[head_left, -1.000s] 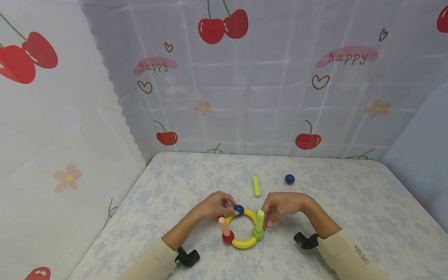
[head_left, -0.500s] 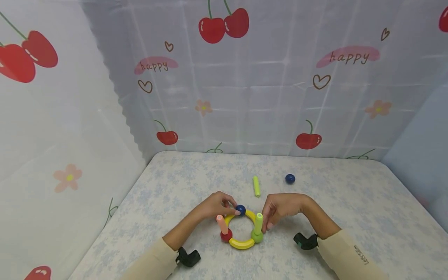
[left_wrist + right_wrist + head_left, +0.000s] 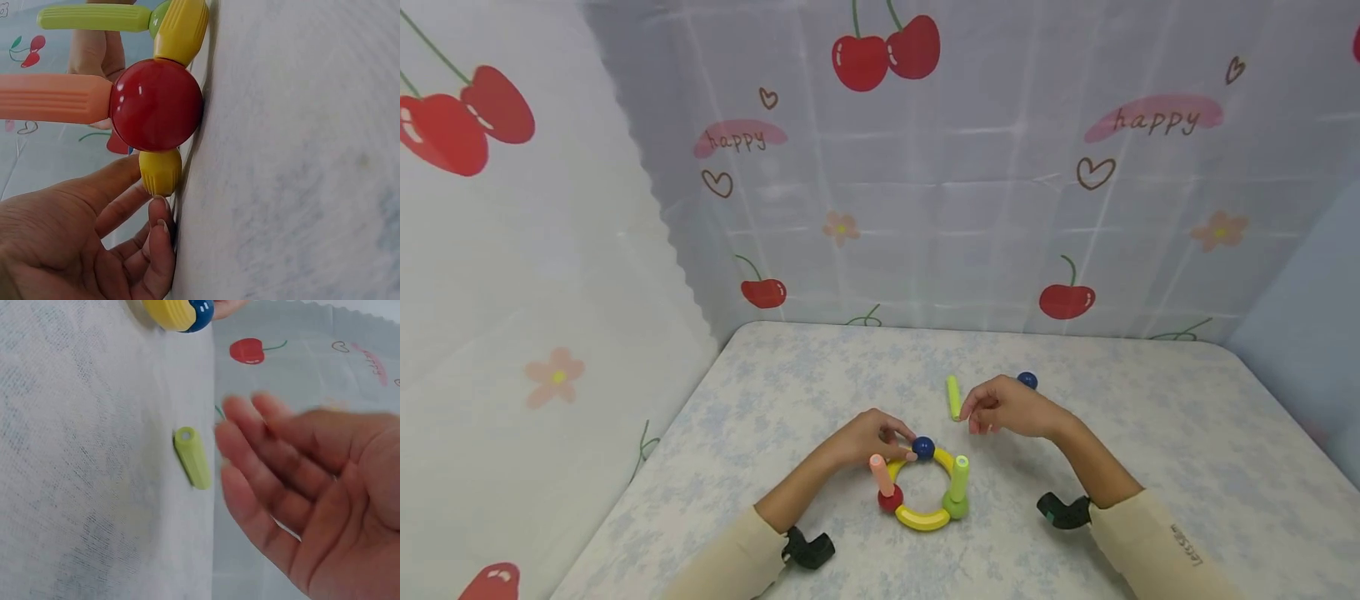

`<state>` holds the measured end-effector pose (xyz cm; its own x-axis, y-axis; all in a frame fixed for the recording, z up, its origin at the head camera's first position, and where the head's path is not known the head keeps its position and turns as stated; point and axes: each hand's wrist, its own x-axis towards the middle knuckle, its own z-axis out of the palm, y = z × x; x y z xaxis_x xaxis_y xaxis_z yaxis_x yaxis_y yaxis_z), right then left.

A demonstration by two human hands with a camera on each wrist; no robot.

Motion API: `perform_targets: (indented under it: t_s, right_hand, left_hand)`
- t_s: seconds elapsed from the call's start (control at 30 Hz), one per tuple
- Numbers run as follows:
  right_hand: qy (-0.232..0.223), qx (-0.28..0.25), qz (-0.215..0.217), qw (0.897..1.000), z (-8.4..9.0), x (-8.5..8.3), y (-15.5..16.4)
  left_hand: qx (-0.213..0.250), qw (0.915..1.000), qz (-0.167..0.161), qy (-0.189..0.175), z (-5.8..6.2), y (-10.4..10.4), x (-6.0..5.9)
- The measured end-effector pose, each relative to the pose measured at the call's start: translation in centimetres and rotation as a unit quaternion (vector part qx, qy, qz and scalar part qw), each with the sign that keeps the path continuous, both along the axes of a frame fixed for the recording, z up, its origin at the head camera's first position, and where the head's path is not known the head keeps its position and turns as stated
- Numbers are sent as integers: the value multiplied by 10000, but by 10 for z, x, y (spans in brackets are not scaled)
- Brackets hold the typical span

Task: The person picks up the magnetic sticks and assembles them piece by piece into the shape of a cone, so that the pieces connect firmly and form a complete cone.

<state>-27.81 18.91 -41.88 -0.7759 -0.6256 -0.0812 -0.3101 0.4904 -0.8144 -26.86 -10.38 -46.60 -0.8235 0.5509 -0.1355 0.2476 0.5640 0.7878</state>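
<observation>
A ring of yellow curved sticks (image 3: 922, 519) joined by balls lies on the table. Its red ball (image 3: 891, 498) carries an upright orange stick (image 3: 882, 475), and its green ball (image 3: 956, 505) an upright light-green stick (image 3: 959, 477). At the ring's far side my left hand (image 3: 867, 439) pinches the blue ball (image 3: 923, 448) between thumb and index finger; in the left wrist view the red ball (image 3: 156, 105) hides that contact. My right hand (image 3: 1011, 407) hovers, fingers loosely bent and holding nothing, just right of a loose light-green stick (image 3: 953, 397). The right wrist view shows this stick (image 3: 193, 459) lying apart from the fingers.
A second blue ball (image 3: 1027, 380) lies behind my right hand, partly covered by it. The patterned tabletop (image 3: 805, 367) ends at a hanging cherry-print curtain (image 3: 917, 208). Black wrist mounts (image 3: 808, 550) sit by both sleeves.
My right hand has left the green ball's side and moved up and away, toward the loose light-green stick. The left hand stays at the ring's blue ball. The view has shifted slightly.
</observation>
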Motion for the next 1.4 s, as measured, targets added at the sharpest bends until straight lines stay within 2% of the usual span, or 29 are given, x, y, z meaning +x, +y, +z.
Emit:
perform_targets:
  t_s: [0.1, 0.2, 0.37, 0.47, 0.6, 0.73, 1.13, 1.4]
  right_hand:
    - [319, 114, -804, 9962, 0, -5, -6]
    - [479, 299, -1371, 9889, 1, -13, -15]
    - [562, 889, -1810, 9778, -3, -27, -28]
    - [369, 1255, -1996, 9711, -8, -34, -34]
    - [110, 1664, -2156, 9621, -14, -40, -40]
    - [-28, 1740, -2217, 9595, -19, -43, -42]
    - [-95, 1273, -1890, 9736, -19, -46, -37]
    - [-139, 549, -1915, 9799, -22, -30, -30]
  left_hand:
    - [10, 9999, -71, -80, 1, -1, -1]
    - [64, 9998, -147, -152, 3, -2, -1]
    - [201, 9991, -213, -305, 4, -5, 0]
    - [225, 9989, -233, -334, 4, -5, 0]
    - [197, 9992, -225, -250, 4, -5, 0]
    - [184, 9995, -198, -187, 5, -4, 0]
    - [259, 9994, -142, -173, 5, -5, 1]
    - [276, 9993, -138, -200, 1, -5, 1]
